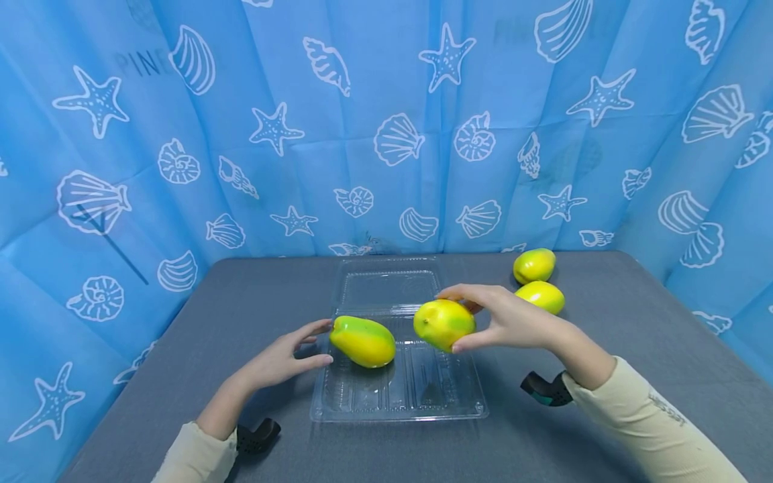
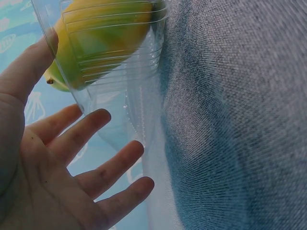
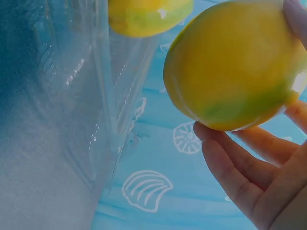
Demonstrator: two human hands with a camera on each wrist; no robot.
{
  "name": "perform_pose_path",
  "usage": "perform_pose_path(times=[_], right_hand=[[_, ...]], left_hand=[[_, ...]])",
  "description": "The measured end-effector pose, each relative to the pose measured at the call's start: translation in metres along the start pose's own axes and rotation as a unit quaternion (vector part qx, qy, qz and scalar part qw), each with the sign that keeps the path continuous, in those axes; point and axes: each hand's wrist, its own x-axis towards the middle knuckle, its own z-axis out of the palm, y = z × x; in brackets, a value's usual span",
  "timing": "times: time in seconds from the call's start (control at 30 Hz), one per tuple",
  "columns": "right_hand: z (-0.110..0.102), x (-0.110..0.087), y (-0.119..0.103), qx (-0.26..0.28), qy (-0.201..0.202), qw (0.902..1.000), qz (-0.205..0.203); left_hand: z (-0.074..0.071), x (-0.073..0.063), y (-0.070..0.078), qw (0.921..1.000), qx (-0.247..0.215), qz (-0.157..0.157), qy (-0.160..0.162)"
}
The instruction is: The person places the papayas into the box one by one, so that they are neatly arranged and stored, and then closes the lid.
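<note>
Head view looks forward-down; both close wrist views share the tray (image 1: pixel 386 396).

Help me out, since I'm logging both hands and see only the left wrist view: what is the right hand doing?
Observer: The right hand grips a yellow-green fruit, with the thumb on its near side.

Operator: Is there any more of that fruit about, away from both hands' grip, over on the right?

Observer: Yes, the head view shows a pair on the right part of the grey table: one fruit at the far edge and a nearer fruit partly hidden by the right hand.
</note>
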Motion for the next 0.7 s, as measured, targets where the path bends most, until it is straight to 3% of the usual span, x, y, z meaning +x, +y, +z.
perform_pose_path(times=[0.7], right_hand=[[0.009,0.017,-0.016,0.036,-0.038,0.9986,0.009]], left_hand=[[-0.001,0.0,-0.001,1.0,0.003,0.0,0.0]])
